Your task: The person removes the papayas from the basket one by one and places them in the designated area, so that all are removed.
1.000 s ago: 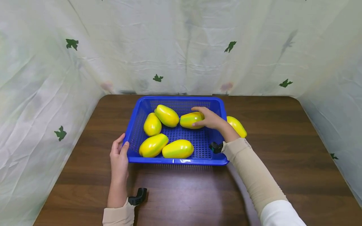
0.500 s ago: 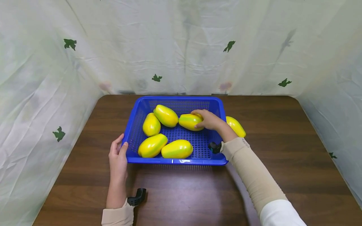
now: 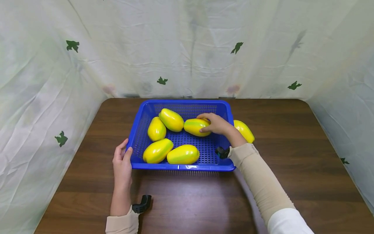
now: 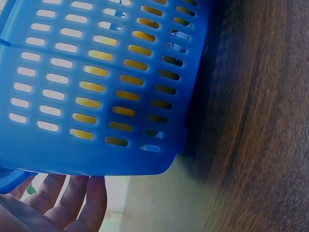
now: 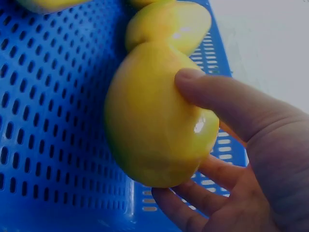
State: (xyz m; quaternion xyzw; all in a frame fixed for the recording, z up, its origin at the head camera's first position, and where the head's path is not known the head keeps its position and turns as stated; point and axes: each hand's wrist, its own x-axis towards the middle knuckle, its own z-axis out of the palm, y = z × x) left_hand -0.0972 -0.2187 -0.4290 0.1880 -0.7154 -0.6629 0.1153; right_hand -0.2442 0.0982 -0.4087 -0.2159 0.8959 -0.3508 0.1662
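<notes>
Inside the blue perforated basket [image 3: 182,167], my right hand [image 3: 217,125] grips a yellow-green papaya-like fruit [image 3: 194,126] at the back right. The right wrist view shows the thumb on one side of this fruit [image 5: 154,116] and the fingers [image 5: 186,203] curled at its end and far side. My left hand [image 3: 122,165] holds the basket's left rim near the front corner, thumb on the rim. In the left wrist view its fingers [image 4: 72,203] lie against the basket edge [image 4: 96,162]. Several similar fruits, such as one at the front [image 3: 183,154], lie in the basket.
Another yellow fruit [image 3: 244,131] lies on the brown wooden table [image 3: 292,146], just outside the basket's right side. Pale curtains [image 3: 204,48] with green leaf-like shapes stand behind the table and at both sides.
The fruit under my right hand has shifted slightly left and toward the front, against the neighbouring fruit, and the hand has lowered with it. My left hand stays on the rim.
</notes>
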